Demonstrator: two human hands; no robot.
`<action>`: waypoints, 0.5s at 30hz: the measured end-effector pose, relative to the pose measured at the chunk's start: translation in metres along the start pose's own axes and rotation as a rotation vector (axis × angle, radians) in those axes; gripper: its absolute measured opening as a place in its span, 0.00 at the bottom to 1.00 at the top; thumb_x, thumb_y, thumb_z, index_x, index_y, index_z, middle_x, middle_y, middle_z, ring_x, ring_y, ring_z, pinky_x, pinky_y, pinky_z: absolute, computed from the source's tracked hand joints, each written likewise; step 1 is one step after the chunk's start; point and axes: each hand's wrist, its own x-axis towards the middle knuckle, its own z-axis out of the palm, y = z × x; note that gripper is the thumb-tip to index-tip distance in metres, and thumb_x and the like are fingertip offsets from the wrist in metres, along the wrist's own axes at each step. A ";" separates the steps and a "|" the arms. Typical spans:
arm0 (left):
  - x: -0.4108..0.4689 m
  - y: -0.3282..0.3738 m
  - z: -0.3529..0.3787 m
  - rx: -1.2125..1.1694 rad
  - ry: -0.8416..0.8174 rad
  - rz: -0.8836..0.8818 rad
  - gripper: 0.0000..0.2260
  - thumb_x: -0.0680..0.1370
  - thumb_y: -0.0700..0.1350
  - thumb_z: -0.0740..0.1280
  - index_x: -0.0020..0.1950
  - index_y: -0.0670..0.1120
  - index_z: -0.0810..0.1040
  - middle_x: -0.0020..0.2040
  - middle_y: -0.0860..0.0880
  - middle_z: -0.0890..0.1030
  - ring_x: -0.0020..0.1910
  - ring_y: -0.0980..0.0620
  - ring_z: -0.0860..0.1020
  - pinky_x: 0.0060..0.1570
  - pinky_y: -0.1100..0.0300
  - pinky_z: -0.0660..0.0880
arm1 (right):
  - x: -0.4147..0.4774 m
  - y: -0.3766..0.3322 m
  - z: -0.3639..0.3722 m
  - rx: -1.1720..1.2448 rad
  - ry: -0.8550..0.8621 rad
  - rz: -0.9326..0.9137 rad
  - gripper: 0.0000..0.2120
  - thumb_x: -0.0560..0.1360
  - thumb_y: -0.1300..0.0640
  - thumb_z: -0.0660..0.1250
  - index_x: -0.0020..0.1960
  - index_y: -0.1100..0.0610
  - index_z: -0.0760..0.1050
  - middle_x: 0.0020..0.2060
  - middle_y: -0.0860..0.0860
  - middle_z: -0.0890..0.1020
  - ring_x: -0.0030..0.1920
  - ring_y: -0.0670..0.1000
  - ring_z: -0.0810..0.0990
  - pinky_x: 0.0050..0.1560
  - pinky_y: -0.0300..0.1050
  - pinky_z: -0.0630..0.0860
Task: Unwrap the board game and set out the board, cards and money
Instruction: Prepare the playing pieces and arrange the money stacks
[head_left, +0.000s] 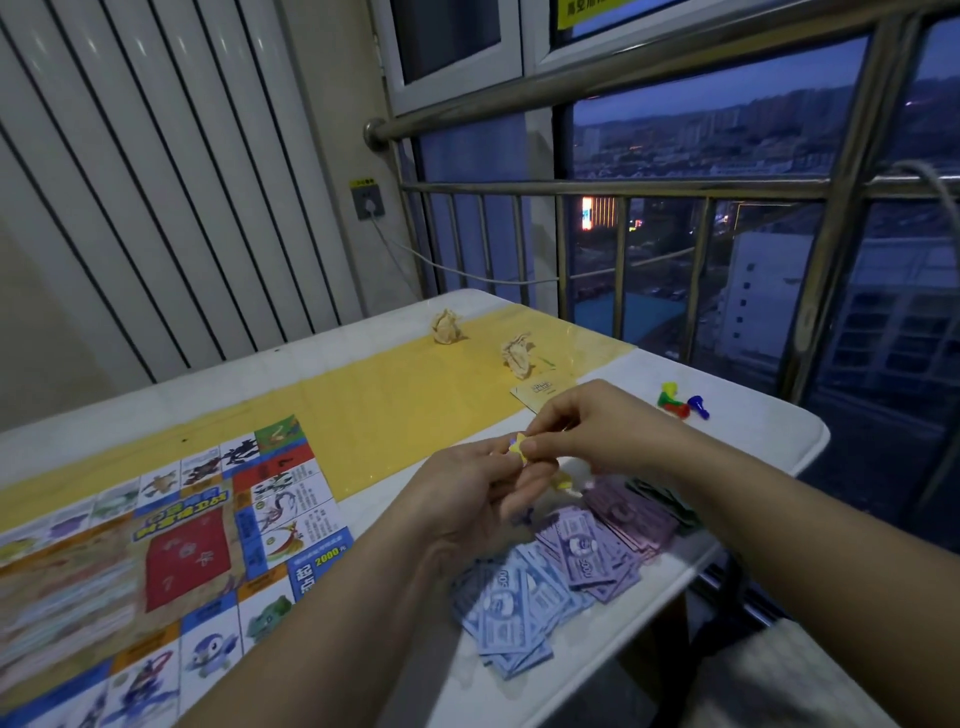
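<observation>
Here a small yellow piece (519, 448) is pinched between left hand (475, 488) and right hand (597, 431); if fumbled, it could be lost among the banknotes (561, 566) just below.

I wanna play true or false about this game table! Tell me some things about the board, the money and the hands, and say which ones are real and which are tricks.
1. The game board lies open and flat on the table. True.
2. Both hands are empty. False: the left hand and the right hand together pinch a small yellow piece.
3. The paper money is spread out under the hands, blue notes nearer, purple ones farther. True.
4. The coloured pawns stand on the board. False: they lie on the table's far right part, off the board.
5. Two crumpled paper balls sit on the yellow strip at the far side. True.
</observation>
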 end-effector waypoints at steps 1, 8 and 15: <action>-0.001 0.001 -0.001 0.020 0.024 0.017 0.10 0.81 0.32 0.56 0.56 0.35 0.75 0.46 0.37 0.81 0.40 0.51 0.81 0.37 0.65 0.80 | 0.000 -0.001 0.001 0.033 0.002 0.022 0.04 0.74 0.57 0.71 0.44 0.58 0.82 0.31 0.45 0.80 0.25 0.35 0.73 0.25 0.26 0.65; -0.005 0.005 -0.009 0.042 0.082 0.019 0.09 0.80 0.35 0.61 0.57 0.33 0.76 0.48 0.39 0.81 0.40 0.51 0.82 0.35 0.63 0.80 | 0.000 -0.001 -0.005 0.090 -0.034 0.136 0.07 0.77 0.55 0.66 0.42 0.54 0.80 0.26 0.38 0.79 0.33 0.43 0.68 0.35 0.36 0.66; -0.003 0.001 -0.009 0.169 0.133 0.030 0.07 0.78 0.41 0.66 0.45 0.37 0.77 0.31 0.47 0.78 0.28 0.57 0.76 0.30 0.68 0.76 | 0.004 -0.004 0.004 -0.023 -0.087 0.063 0.06 0.75 0.53 0.68 0.43 0.52 0.83 0.33 0.42 0.82 0.35 0.42 0.72 0.38 0.37 0.68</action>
